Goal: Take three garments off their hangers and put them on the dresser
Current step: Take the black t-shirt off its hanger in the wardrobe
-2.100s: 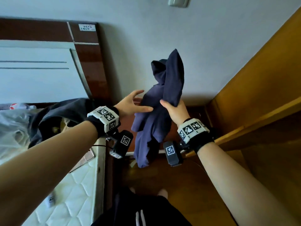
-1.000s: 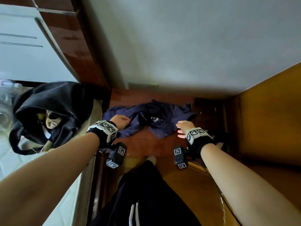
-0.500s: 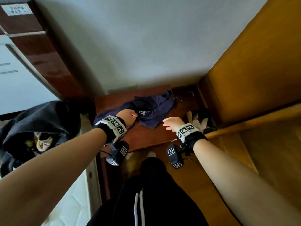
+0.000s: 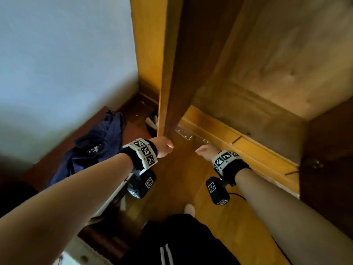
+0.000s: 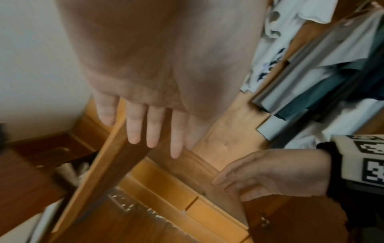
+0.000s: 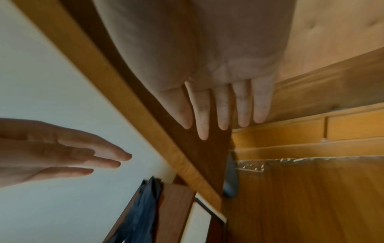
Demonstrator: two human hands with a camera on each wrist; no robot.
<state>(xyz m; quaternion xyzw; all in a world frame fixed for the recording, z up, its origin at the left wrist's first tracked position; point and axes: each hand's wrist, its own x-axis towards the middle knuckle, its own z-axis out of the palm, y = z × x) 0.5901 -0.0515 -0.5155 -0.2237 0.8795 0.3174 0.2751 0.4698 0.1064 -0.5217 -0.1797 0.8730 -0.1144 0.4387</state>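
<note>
On the far left, a crumpled navy blue cotton garment (image 4: 95, 148) lies on the reddish-brown wooden dresser (image 4: 57, 155) against the wall. Right of it, my left hand (image 4: 164, 149) hangs near the edge of the open honey-coloured wooden wardrobe door (image 4: 172, 73), its grip loose, fingers straight, holding nothing. My right hand (image 4: 205, 151) is likewise empty and slack. Farthest right, pale and dark hanging clothes (image 5: 324, 69) crowd the wardrobe; I judge them soft, light and limp, best gathered at the shoulders.
</note>
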